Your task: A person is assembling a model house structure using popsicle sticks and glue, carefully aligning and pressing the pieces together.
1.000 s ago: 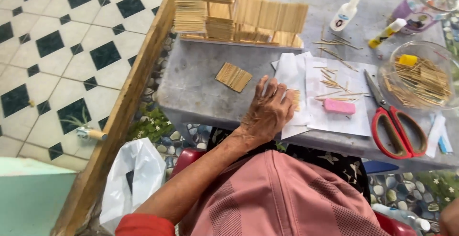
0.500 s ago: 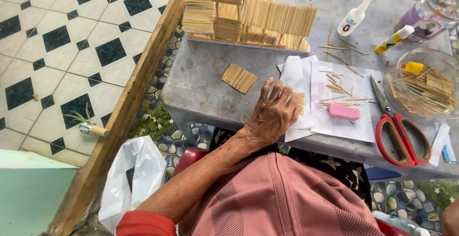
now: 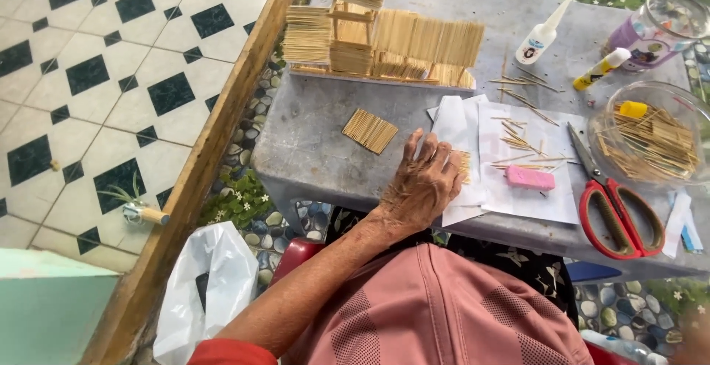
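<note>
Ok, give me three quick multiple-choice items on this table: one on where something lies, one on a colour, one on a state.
1. Where does the loose flat stick panel lie?
A. On the bare grey table, to the image-left of the hand
B. Inside the glass bowl
C. On the tiled floor

2. What colour are the scissors' handles?
A. Blue
B. Red
C. Green

3. How is the hand on the table?
A. Gripping the scissors
B. Lifted clear of the table
C. Resting palm down over sticks on the white paper

Answers: 1 A, the panel sits on the bare table beside the hand. 2 B, both loops are red. 3 C, the fingers are spread flat, with sticks showing at the hand's edge.
</note>
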